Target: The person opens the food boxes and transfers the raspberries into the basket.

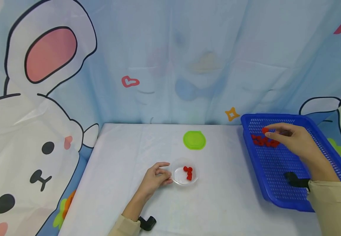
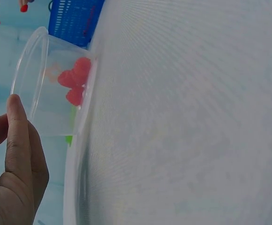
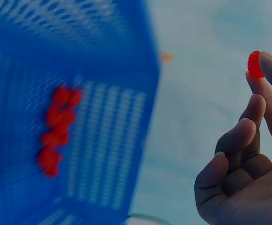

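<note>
In the head view, my right hand [image 1: 294, 139] pinches a red raspberry [image 1: 265, 130] between thumb and fingertips, above the far left part of a blue basket [image 1: 295, 164]. The raspberry [image 3: 254, 64] shows bumpy in the right wrist view. Several more red raspberries [image 1: 265, 141] lie in a cluster on the basket floor. At the table's middle stands a clear plastic cup [image 1: 177, 178] with a few raspberries [image 2: 73, 79] at its bottom. My left hand [image 1: 155, 177] is at the cup's left side, its fairly straight fingertips touching the rim.
A light green lid [image 1: 194, 140] lies flat beyond the cup on the white-covered table [image 1: 217, 203]. Black camera mounts [image 1: 147, 223] sit at both wrists. A blue cartoon-print curtain [image 1: 170, 62] hangs behind the table.
</note>
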`<act>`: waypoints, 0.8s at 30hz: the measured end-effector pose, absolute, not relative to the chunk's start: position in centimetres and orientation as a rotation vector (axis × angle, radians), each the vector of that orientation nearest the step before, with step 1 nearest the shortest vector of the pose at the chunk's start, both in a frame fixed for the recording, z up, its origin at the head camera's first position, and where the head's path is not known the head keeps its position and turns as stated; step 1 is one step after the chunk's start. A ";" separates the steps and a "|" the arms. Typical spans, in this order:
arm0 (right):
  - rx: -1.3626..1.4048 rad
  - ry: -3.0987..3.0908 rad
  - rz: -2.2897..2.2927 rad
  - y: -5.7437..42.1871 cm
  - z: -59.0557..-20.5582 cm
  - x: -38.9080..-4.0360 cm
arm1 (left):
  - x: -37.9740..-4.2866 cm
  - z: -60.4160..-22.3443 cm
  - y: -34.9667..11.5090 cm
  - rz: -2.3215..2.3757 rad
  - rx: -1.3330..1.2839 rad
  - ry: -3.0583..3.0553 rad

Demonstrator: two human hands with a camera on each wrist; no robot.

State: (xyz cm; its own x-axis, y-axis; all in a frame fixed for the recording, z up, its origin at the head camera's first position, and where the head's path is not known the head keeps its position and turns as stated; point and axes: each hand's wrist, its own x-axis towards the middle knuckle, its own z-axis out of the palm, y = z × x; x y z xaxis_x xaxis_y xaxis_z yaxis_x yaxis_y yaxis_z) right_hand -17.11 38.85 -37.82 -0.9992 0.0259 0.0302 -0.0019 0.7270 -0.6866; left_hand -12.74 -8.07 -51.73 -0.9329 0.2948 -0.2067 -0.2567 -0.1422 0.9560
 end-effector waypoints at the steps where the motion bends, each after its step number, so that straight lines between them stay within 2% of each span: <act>1: -0.053 -2.892 1.146 39.6 -38.2 -17.5 | -12.7 -51.7 -8.1 2.132 0.044 1.775; 18: -0.732 -2.883 1.344 48.4 -45.5 -21.3 | -12.8 -51.9 -8.1 2.134 0.059 1.765; 24: -0.773 -2.896 1.365 49.9 -47.8 -21.4 | -12.7 -51.9 -8.1 2.127 0.059 1.775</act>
